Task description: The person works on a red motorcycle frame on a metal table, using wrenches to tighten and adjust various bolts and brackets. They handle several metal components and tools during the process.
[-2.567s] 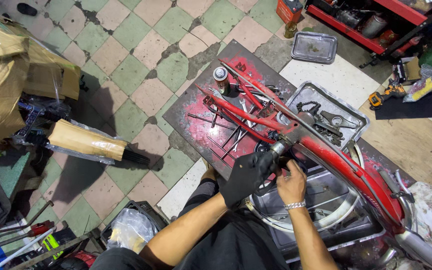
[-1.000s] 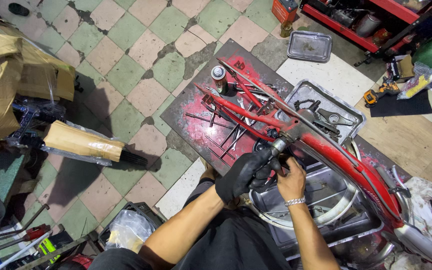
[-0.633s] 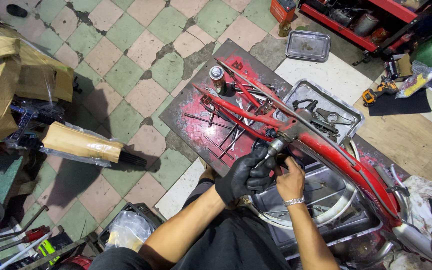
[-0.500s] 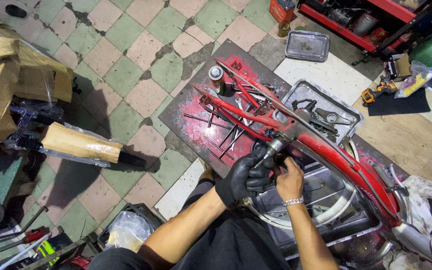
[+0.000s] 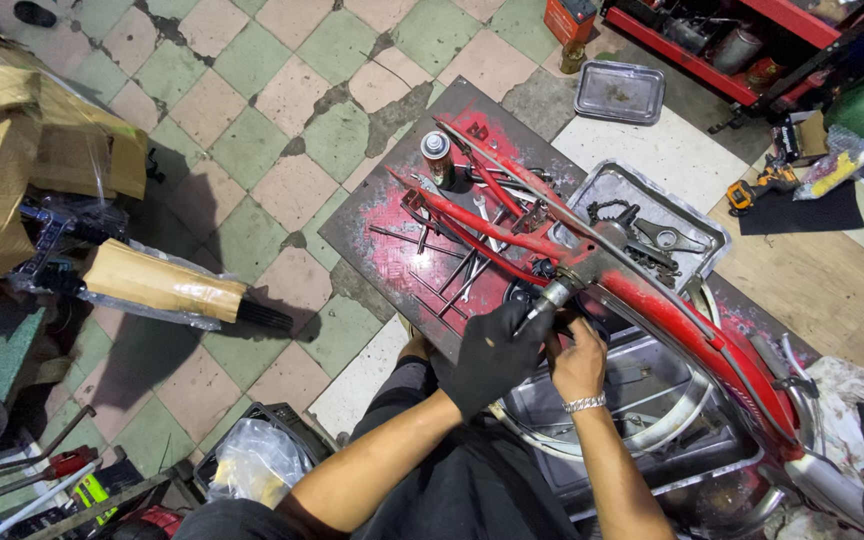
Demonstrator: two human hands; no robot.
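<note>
Our gloved left hand grips the metal tool at the red frame above the steel tray; our bare right hand closes just beside it.

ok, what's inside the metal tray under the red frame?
In the tray lies a wheel rim. The red frame and both hands, left hand and right hand, cover the rest.

Red frame: lower end cut off by the right edge. Metal wheel rim: partly hidden under the frame. Right hand: fingertips hidden behind the frame. Tray parts: too small to tell.
</note>
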